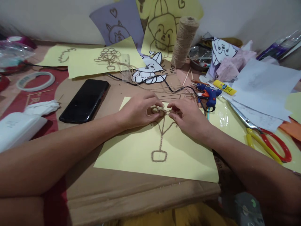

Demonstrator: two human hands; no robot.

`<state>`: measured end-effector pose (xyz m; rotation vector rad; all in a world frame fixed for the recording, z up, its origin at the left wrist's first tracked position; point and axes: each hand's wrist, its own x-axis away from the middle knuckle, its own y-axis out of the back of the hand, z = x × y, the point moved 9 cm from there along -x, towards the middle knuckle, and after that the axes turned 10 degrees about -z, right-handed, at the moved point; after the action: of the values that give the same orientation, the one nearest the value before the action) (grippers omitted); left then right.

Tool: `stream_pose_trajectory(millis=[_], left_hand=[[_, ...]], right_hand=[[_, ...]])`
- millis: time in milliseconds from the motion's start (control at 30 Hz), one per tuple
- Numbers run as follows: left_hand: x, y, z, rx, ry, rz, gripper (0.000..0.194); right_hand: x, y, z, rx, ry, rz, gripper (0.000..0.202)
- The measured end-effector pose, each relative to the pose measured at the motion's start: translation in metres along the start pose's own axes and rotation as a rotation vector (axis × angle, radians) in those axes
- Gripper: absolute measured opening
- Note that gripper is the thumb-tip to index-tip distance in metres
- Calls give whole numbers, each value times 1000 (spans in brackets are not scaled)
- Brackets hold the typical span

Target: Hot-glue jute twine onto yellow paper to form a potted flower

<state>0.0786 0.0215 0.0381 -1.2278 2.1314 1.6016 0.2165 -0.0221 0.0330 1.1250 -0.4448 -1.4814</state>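
A yellow sheet of paper (pixel 131 150) lies on the cardboard, bearing a twine outline (pixel 159 156) of a pot with a branching stem. Over the top of the stem, my left hand (pixel 141 110) pinches a looped piece of twine (pixel 156 110) between thumb and fingers. My right hand (pixel 185 114) comes from the other side, its thumb and forefinger closed on the same twine close to the left fingertips. Both hands rest on or just above the sheet. The exact hold is partly hidden by the fingers.
Left of the sheet lie a black phone (pixel 84 100) and a tape roll (pixel 35 81). A twine spool (pixel 185 42) stands behind. On the right are a blue glue gun (pixel 209 94) with its cord, a yellow glue stick (pixel 224 87) and red-and-yellow scissors (pixel 265 138).
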Motion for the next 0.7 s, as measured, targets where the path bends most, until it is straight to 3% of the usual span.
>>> stream_pose_trajectory(millis=[100,267,400,467,567,700], left_hand=[[0,-3,-1,-23,-39,-1,26],[-2,-10,8,59,30,71,21],[-3,-8,13,81,62,50,27],[-3,-7,13,77,57,32,26],[-3,-6,12,80,50,23,22],[-4,-6,11,88,56,21,19]], right_hand=[[-2,1,3,-77,-25,-16,20],[-1,-7,5,-162,-61,24,24],[-1,-5,7,-134,-35,54,25],[-4,9,6,-101,-16,7,18],[-8,51,-8,-43,-26,-166,12],[3,106,-59,110,-215,-390,14]])
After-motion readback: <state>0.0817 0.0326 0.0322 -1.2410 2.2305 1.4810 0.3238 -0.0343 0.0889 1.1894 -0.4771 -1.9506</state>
